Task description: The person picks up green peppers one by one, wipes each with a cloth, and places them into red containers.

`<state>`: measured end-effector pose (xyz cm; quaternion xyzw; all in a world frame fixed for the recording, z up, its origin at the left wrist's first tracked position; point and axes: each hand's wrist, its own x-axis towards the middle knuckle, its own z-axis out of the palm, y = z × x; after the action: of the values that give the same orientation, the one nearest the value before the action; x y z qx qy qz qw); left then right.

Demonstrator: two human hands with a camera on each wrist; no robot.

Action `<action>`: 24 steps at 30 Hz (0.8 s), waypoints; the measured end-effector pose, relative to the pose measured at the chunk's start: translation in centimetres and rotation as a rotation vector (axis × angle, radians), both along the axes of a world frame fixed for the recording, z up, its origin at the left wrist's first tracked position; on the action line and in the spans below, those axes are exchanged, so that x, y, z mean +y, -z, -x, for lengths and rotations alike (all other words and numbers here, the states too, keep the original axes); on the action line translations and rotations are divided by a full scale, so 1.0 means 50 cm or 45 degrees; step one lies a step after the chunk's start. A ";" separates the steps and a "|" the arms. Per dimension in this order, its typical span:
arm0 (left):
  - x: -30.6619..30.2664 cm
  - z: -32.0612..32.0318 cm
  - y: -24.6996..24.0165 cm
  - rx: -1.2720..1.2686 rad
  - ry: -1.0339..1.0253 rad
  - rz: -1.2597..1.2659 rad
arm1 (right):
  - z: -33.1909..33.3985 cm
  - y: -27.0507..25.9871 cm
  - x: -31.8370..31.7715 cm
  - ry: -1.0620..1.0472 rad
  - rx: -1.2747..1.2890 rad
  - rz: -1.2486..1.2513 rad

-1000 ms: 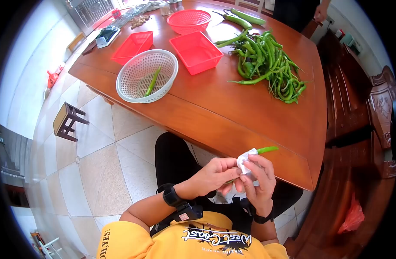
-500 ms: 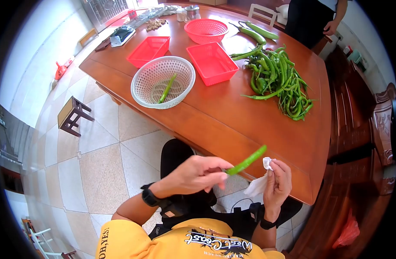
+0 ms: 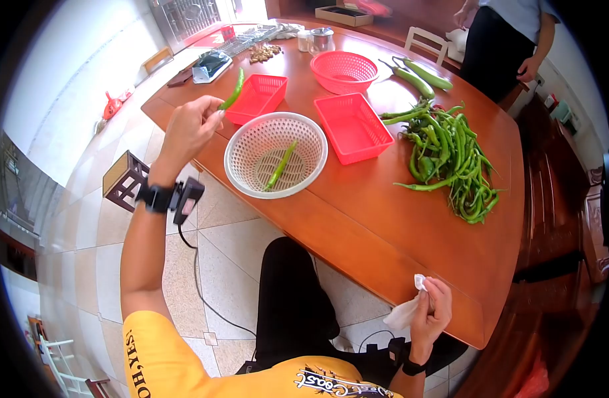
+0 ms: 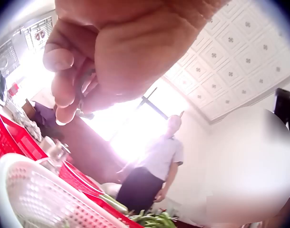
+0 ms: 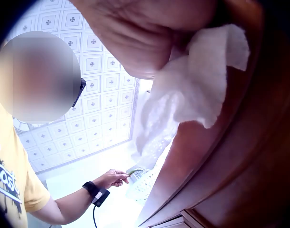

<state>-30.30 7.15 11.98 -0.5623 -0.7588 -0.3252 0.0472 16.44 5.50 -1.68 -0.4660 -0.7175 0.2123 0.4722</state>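
My left hand pinches one end of a green chili pepper, raised near the red rectangular basket and left of the white round colander. Another green pepper lies inside that colander. In the left wrist view the fingers are curled together, the pepper mostly hidden behind them. Down by the table's front edge, my right hand holds a crumpled white tissue between thumb and fingers. The tissue hangs loosely from the hand in the right wrist view.
A heap of green peppers lies at the table's right, with long green eggplants behind. A second red rectangular basket and a round red basket stand mid-table. A person stands beyond the far right edge.
My left hand has carried the pepper away from the tissue, up and left to beside the colander. My right hand keeps the tissue near the table's front edge.
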 end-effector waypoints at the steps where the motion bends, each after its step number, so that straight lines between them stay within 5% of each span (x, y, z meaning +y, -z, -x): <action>1: 0.019 0.032 0.003 0.068 -0.017 0.045 | -0.001 0.004 0.001 0.009 -0.012 -0.006; 6: 0.117 0.132 0.033 0.408 0.029 0.017 | 0.001 0.014 0.001 0.023 -0.032 -0.014; 9: 0.134 0.128 0.039 0.111 -0.173 0.364 | 0.002 0.014 0.004 0.031 -0.035 -0.024; 12: 0.124 0.111 0.021 0.130 -0.166 0.353 | 0.000 0.011 0.005 0.023 -0.052 -0.065; 21: -0.021 -0.035 -0.075 -0.024 0.081 0.377 | -0.001 0.001 0.006 -0.031 -0.044 -0.032; 24: -0.063 -0.082 -0.049 -0.031 0.372 0.214 | -0.004 -0.003 0.008 -0.065 -0.028 -0.043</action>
<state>-26.21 4.01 14.43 -0.6646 -0.6940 -0.2708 -0.0571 16.63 5.88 -1.53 -0.4420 -0.7376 0.2070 0.4666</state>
